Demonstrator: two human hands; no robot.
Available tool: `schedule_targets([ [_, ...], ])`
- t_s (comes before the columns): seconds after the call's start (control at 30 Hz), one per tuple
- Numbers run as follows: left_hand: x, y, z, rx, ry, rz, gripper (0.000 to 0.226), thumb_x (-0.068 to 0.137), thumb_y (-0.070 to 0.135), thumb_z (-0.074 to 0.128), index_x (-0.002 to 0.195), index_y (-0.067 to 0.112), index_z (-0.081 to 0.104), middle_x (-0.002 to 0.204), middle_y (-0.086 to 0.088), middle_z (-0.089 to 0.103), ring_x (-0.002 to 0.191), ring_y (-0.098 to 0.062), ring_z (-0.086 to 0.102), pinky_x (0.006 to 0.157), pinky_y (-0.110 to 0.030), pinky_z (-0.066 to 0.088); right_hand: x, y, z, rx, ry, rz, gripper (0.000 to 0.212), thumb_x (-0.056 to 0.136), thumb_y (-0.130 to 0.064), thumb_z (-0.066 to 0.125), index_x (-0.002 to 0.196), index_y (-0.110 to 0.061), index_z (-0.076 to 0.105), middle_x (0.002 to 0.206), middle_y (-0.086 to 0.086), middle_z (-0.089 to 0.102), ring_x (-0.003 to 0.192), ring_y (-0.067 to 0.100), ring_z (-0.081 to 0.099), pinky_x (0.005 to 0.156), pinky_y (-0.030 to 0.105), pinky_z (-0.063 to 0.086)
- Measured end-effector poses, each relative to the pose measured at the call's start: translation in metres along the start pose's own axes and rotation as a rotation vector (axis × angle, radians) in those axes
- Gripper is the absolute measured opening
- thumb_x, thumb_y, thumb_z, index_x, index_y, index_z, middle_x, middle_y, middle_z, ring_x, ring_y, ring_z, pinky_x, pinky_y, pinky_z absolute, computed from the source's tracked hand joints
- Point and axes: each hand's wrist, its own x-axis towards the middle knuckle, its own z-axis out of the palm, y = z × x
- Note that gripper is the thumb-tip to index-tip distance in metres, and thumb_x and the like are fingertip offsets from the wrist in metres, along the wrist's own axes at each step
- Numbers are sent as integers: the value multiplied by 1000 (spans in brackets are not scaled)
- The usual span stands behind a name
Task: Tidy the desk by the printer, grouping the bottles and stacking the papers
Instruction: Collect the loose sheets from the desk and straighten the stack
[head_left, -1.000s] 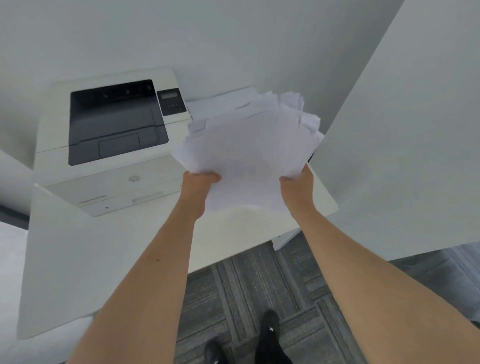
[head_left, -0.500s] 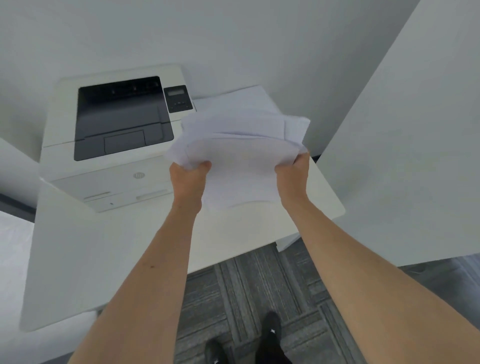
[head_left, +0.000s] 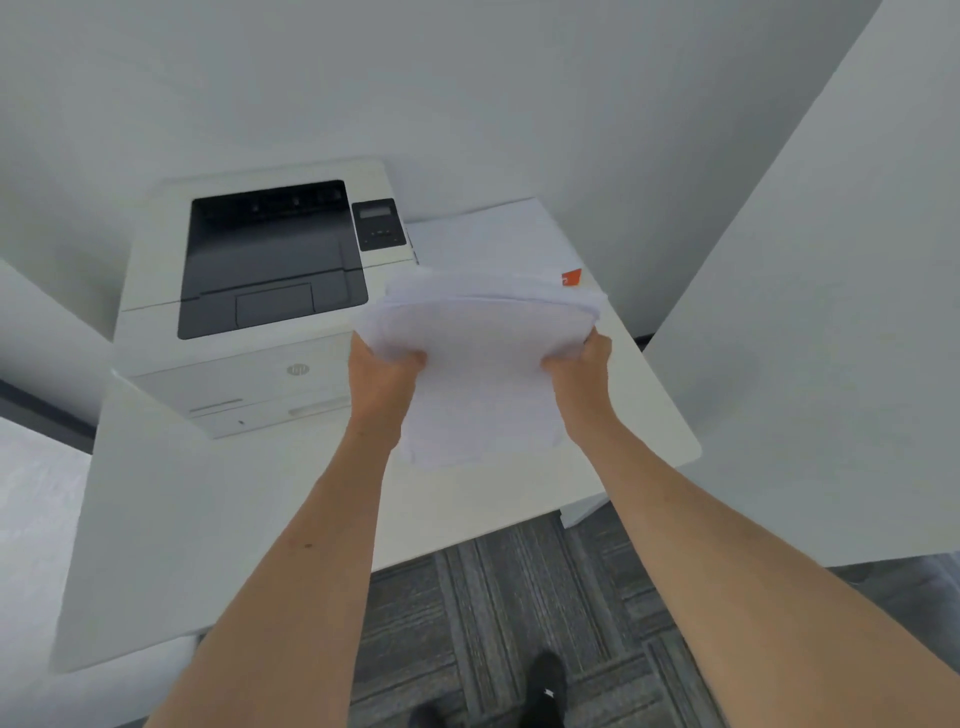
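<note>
Papers (head_left: 483, 358) held above the desk (head_left: 218, 509) beside the printer (head_left: 260, 312), left hand (head_left: 382, 371) and right hand (head_left: 579, 364) gripping opposite edges — orange scrap (head_left: 571, 277) behind, perhaps a sticker.

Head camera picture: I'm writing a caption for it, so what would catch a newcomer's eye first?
First, the sheaf of white papers at the centre, gripped by the left hand and the right hand above the white desk. Next, the white printer with its dark output tray, at the desk's back left. A small orange tag peeks out just behind the papers.
</note>
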Motion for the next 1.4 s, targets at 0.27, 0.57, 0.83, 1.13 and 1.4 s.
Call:
schedule_targets([
  [0.27,-3,-10,-5,33,-38,37,52,70,-4,63,92,43,60,85,18,67,73,3,63,65,-17,49,-1,7,4,57,-20,62,44,75,9,51,108,-18,39,97,-1,50,86,17,54,66,26,46],
  [0.57,-4,-20,-20,52,-37,-47,37,75,1,70,98,28,61,91,13,70,85,-8,65,64,-15,50,-3,-1,10,127,-68,159,43,80,4,58,113,-24,51,105,0,61,98,19,60,70,26,48],
  [0.83,-9,-14,-10,174,-101,126,53,66,9,66,109,38,52,94,17,65,86,1,64,61,-11,51,-13,-8,23,73,-180,10,54,62,8,45,96,-33,47,91,-1,52,75,11,50,64,27,44],
  [1.13,-1,-9,-23,-10,55,32,28,73,-1,59,84,24,63,73,13,65,65,-7,58,58,-23,48,-15,-13,29,10,20,-109,35,73,2,50,99,-22,56,82,-3,55,66,12,50,54,21,43],
  [1.4,-1,3,-13,13,-3,96,53,63,-2,48,93,39,61,66,23,61,56,-3,50,48,-16,43,-14,-11,37,108,-2,-53,64,65,12,36,116,-20,55,92,-2,58,75,10,54,60,18,45],
])
